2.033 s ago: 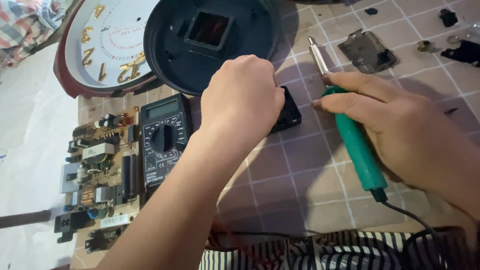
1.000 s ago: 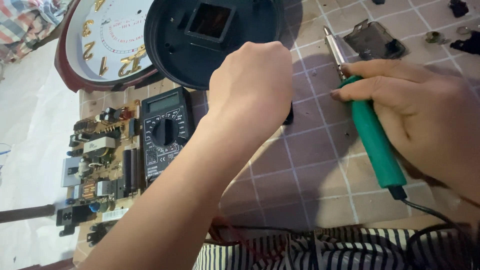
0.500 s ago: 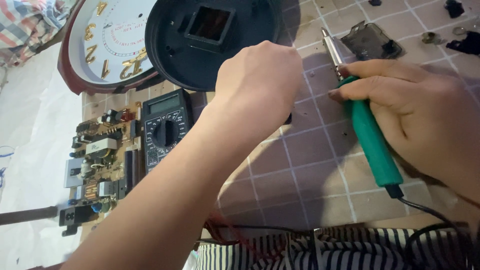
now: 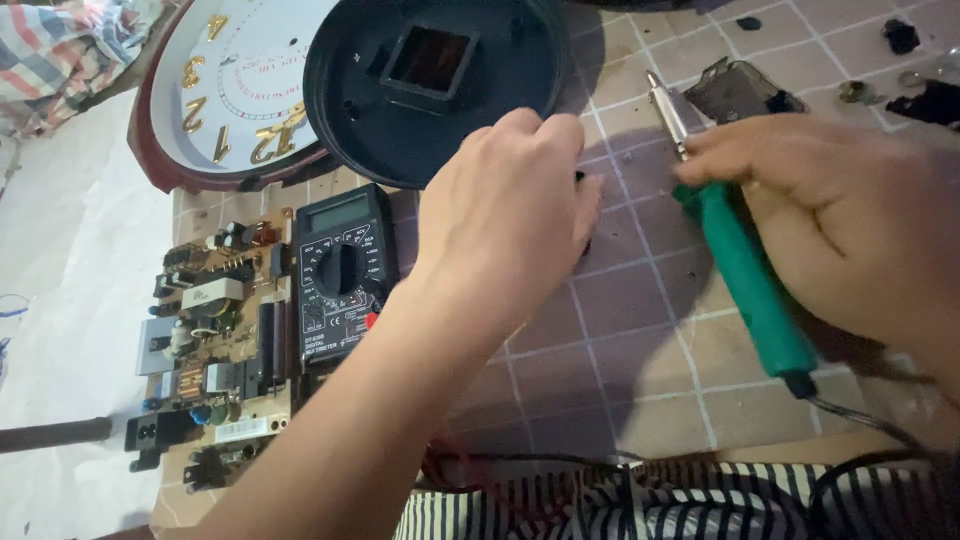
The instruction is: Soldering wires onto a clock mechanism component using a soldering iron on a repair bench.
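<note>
Right hand [image 4: 850, 230] is gripping a green-handled soldering iron [image 4: 745, 275] pen-style, tip angled up and away. Left hand [image 4: 510, 215] is curling down over a small black part on the tiled mat [image 4: 640, 340]; can't tell if it's actually pinching it. The iron looks light and stiff, best held by the handle. A multimeter [image 4: 340, 275] and circuit board [image 4: 215, 330] are sitting left, with clock face [image 4: 215, 90] and black clock back [image 4: 440, 85] behind.

1. A checkered tile mat [image 4: 640, 330] covers the work surface.
2. On it lie a black multimeter [image 4: 340, 275], a bare circuit board [image 4: 215, 340], a round black clock back [image 4: 430, 85] and a white clock face [image 4: 225, 85].
3. Small dark parts [image 4: 900, 35] are scattered at the far right.
</note>
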